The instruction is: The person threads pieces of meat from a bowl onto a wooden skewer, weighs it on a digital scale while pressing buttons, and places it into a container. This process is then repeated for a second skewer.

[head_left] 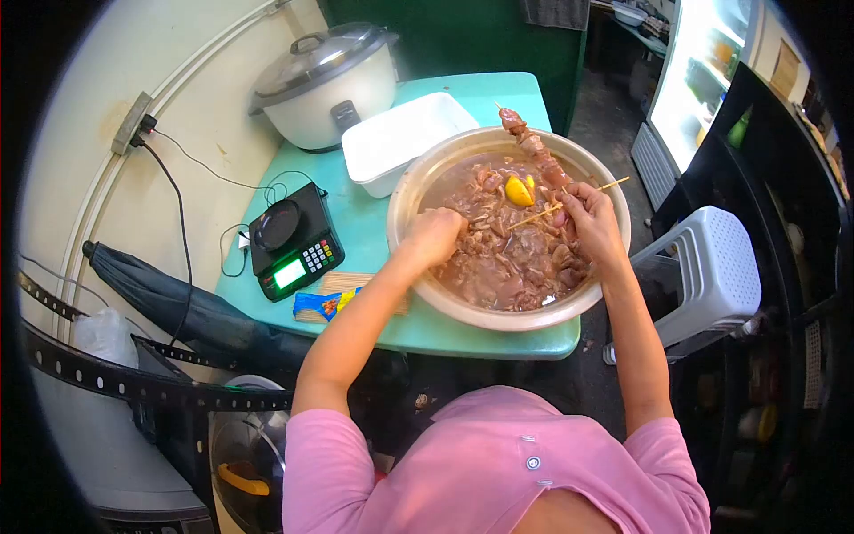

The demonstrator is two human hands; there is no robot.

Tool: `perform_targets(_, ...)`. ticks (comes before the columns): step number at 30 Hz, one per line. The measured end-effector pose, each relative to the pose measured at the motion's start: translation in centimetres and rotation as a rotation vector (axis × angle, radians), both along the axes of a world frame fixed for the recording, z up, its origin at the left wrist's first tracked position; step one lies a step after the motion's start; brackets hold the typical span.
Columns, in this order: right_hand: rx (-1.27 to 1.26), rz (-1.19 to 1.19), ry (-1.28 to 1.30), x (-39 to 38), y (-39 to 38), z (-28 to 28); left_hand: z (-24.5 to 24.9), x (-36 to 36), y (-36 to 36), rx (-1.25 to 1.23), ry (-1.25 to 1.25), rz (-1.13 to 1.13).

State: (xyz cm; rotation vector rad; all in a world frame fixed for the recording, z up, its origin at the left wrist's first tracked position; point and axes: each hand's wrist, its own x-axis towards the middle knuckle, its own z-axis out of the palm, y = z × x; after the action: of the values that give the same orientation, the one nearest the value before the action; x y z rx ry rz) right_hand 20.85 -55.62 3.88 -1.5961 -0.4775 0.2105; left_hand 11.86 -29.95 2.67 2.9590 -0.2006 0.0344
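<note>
A wide basin [402, 198] holds raw sliced meat [507, 271] in brownish liquid, with a yellow lemon piece [519, 190] on top. My right hand [594, 222] is over the basin's right side, closed on a meat skewer [536, 153] that points up and away to the left. A bare bamboo skewer [614, 183] crosses the same fingers, its other end reaching down over the meat. On the left side of the basin, my left hand [433, 238] dips into the meat with curled fingers. Its fingertips are partly hidden, so what they pinch cannot be seen.
The basin stands on a turquoise table [427, 336]. Around it are a white tray [400, 142], a large rice cooker [325, 89], a digital scale [294, 245] and bamboo skewers [342, 283] in a blue-yellow wrapper. A stool [721, 258] stands at the right.
</note>
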Motion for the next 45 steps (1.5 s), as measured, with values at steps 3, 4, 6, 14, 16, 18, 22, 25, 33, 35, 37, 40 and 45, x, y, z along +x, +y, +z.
perform_targets(3, 0.006, -0.017, 0.01, -0.1, 0.0, 0.1, 1.1, 0.6, 1.7, -0.091, 0.066, 0.0)
perform_targets(4, 0.009, -0.021, 0.01, -0.1, 0.0, 0.1, 1.7, 0.5, 2.2, -0.184, 0.106, -0.034)
perform_targets(6, 0.01, -0.023, 0.016, -0.3, 0.0, 0.3, 2.7, 0.4, 3.2, -0.3, 0.093, -0.052)
perform_targets(14, -0.006, -0.027, 0.004, 0.1, -0.1, -0.2, 2.0, 0.9, 3.1, -0.212, 0.065, 0.036)
perform_targets(16, -0.006, -0.018, 0.005, 0.0, 0.0, -0.1, 2.4, 1.0, 2.6, -0.222, 0.036, 0.031)
perform_targets(18, 0.003, -0.025, 0.001, 0.1, 0.0, -0.1, 2.6, 1.2, 2.4, -0.232, 0.006, 0.028)
perform_targets(22, -0.026, -0.035, 0.003, -0.1, 0.0, 0.3, 2.8, 1.7, 1.6, -0.187, 0.105, 0.091)
perform_targets(25, -0.019, -0.037, 0.0, -0.2, 0.0, 0.2, 2.1, 1.8, 1.5, -0.206, 0.122, 0.093)
perform_targets(33, -0.007, -0.012, 0.004, 0.0, -0.1, 0.1, 2.3, 4.1, 3.9, -0.774, 0.22, 0.106)
perform_targets(35, -0.008, -0.023, -0.01, -0.3, 0.0, 0.4, 2.7, 4.6, 3.9, -1.226, 0.356, 0.091)
perform_targets(37, -0.029, -0.048, -0.028, -0.5, 0.0, 0.7, 2.5, 5.1, 3.5, -1.421, 0.351, 0.06)
perform_targets(40, -0.025, -0.036, -0.001, -0.3, -0.1, 0.3, 1.8, 7.2, 2.9, -1.811, 0.371, 0.039)
perform_targets(45, -0.059, -0.009, -0.007, -0.3, -0.1, 0.5, 1.8, 8.4, 1.4, -1.921, 0.276, 0.138)
